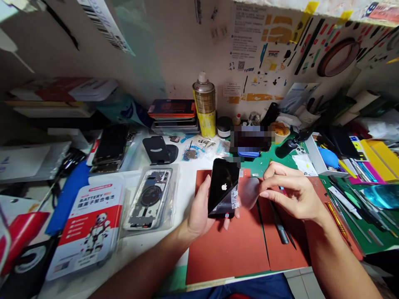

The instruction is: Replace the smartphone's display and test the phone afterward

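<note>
A smartphone (222, 182) lies in my left hand (201, 207), which grips it from below and along its left edge. Its black screen shows a white apple logo. At the phone's lower right corner a clear film with printed labels (234, 198) stands partly lifted from the glass. My right hand (289, 189) is pinched just right of the phone. A blurred, translucent film-like piece (250, 193) extends from its fingertips. Under both hands is a red-brown work mat (230, 253).
A dark pen-like tool (279, 224) lies under my right hand. Left are a bagged phone housing (149, 199) and a battery box (87, 228). Behind stand a black phone stand (158, 151), a spray can (205, 106) and a blurred device (251, 141). Hand tools (352, 203) lie right.
</note>
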A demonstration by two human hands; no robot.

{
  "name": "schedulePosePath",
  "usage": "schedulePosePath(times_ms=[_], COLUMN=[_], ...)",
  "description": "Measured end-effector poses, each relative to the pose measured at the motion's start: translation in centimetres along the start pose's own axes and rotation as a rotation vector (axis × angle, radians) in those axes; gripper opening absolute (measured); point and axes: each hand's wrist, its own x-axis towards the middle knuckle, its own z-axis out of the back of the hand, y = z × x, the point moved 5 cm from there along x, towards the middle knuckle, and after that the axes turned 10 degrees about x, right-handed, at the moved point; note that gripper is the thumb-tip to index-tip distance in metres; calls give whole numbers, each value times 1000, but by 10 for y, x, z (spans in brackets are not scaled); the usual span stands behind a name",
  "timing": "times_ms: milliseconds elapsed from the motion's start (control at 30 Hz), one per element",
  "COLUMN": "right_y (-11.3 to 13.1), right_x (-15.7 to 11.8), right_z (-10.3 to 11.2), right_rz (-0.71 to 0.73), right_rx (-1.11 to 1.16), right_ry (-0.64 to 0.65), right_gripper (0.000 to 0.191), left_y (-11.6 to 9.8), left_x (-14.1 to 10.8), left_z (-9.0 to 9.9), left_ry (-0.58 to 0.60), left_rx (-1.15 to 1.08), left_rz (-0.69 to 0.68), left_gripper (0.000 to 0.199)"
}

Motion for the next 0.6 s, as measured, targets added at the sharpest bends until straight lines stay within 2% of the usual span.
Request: schedulePosePath(times_ms=[167,300,400,467,600], right_y=[6,25,46,63,82], right_x=[2,1,-4,-11,-36], right_z=[-2,-12,-30,-46,-89], right_rz=[59,173,241,311,446], right_rx=[-45,-91,-136,-207,-402], right_ry=[-56,-69,6,65,159], right_gripper=[9,15,21,19,27], left_y=[2,4,4,4,4], left_x=[0,1,0,-2,-6], left_z=[2,5,5,5,2], left_ry=[-7,-46,-126,-164,-134], left_rx=[1,-13,-49,-75,-63], left_rz=[11,21,29,58,147], left_gripper=[78,72,67,71,83])
